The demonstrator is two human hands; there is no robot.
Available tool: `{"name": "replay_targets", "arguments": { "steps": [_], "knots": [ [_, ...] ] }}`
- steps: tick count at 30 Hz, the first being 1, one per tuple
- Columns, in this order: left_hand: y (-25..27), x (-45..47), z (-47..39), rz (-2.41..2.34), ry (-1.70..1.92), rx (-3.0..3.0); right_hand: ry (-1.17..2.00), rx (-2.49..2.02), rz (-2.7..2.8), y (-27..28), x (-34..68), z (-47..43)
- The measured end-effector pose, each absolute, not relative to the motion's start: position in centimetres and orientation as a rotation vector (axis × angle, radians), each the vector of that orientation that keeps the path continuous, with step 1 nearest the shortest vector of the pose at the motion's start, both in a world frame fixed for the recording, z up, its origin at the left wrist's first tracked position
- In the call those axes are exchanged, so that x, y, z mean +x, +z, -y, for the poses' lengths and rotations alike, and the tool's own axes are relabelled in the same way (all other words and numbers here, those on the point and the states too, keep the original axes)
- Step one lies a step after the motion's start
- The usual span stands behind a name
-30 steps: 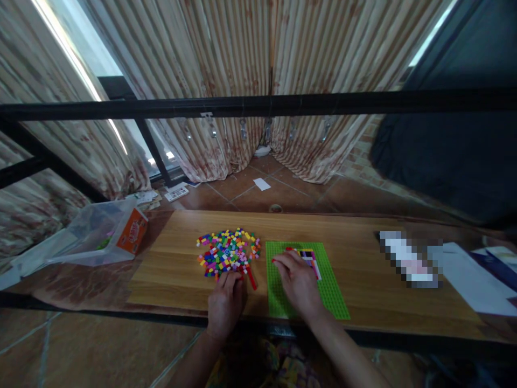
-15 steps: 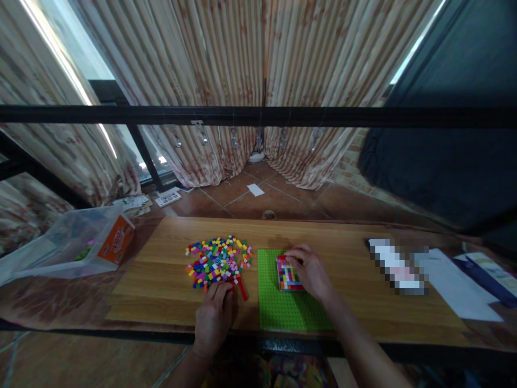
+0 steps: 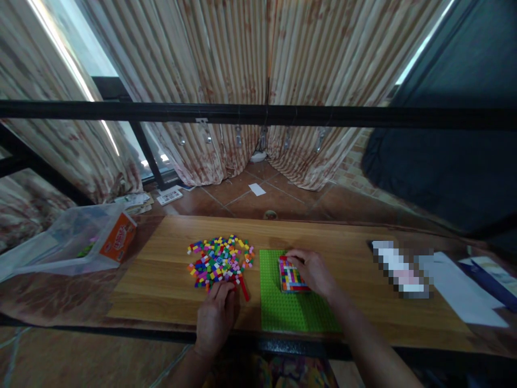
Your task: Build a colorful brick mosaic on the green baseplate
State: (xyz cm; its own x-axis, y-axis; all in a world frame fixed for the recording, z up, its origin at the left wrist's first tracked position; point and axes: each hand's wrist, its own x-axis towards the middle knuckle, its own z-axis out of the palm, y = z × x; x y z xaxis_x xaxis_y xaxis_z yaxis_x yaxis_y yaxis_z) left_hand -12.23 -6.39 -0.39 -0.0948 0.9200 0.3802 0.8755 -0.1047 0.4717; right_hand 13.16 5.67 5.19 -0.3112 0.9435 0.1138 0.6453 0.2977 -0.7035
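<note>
A loose pile of small multicoloured toy bricks (image 3: pixel 222 261) lies on the wooden board. At its near edge is my left hand (image 3: pixel 215 312), fingers pinched together; a bit of red shows by the fingertips, but what they hold is too small to name. Just right of them lies a long red strip (image 3: pixel 244 289). A green studded baseplate (image 3: pixel 278 315) carries a low block of coloured bricks (image 3: pixel 291 277) in rows. My right hand (image 3: pixel 313 272) reaches over the block's right side, thumb and fingers closed at its far edge. Whatever is between them is hidden.
A clear plastic tub (image 3: pixel 76 231) with an orange label stands left of the wooden board (image 3: pixel 145 275). At the right lie a blurred-out flat object (image 3: pixel 399 269) and white paper (image 3: pixel 464 291). A black rail (image 3: pixel 242 114) crosses beyond the table, before curtains (image 3: pixel 226 54).
The whole view has shifted slightly, so things sit a little further right. Both hands stay at the same spots, with only slight finger movement.
</note>
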Motion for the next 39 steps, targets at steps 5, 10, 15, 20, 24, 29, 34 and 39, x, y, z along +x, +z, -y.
{"name": "replay_targets", "arguments": {
  "steps": [5, 10, 15, 20, 24, 29, 34, 39],
  "knots": [
    [-0.3, -12.3, 6.4, -2.043, 1.004, 2.034, 0.777, -1.421, 2.012, 5.1, 13.1, -5.6],
    [0.1, -12.7, 6.3, -1.965, 1.157, 1.895, 0.798, -1.404, 1.94, 5.0, 13.4, -5.3],
    [1.7, -11.9, 6.7, -1.792, 1.258, 1.584, 0.634, -1.33, 1.798, 5.3, 12.5, -2.5],
    [4.2, -9.2, 6.6, -1.546, 1.282, 1.422, 0.806, -1.16, 1.883, 7.0, 9.2, 1.8],
    [6.1, -7.9, 6.3, -1.45, 1.284, 1.489, 0.93, -1.086, 1.895, 7.8, 7.7, 3.2],
    [6.8, -7.3, 6.6, -1.409, 1.237, 1.612, 0.959, -1.036, 1.904, 7.5, 7.6, 3.4],
    [5.4, -7.5, 6.9, -1.514, 1.183, 1.621, 0.894, -1.106, 1.884, 6.4, 8.8, 3.4],
    [2.8, -9.8, 7.1, -1.691, 1.11, 1.678, 0.75, -1.312, 1.789, 5.3, 11.9, 1.5]
  ]
}}
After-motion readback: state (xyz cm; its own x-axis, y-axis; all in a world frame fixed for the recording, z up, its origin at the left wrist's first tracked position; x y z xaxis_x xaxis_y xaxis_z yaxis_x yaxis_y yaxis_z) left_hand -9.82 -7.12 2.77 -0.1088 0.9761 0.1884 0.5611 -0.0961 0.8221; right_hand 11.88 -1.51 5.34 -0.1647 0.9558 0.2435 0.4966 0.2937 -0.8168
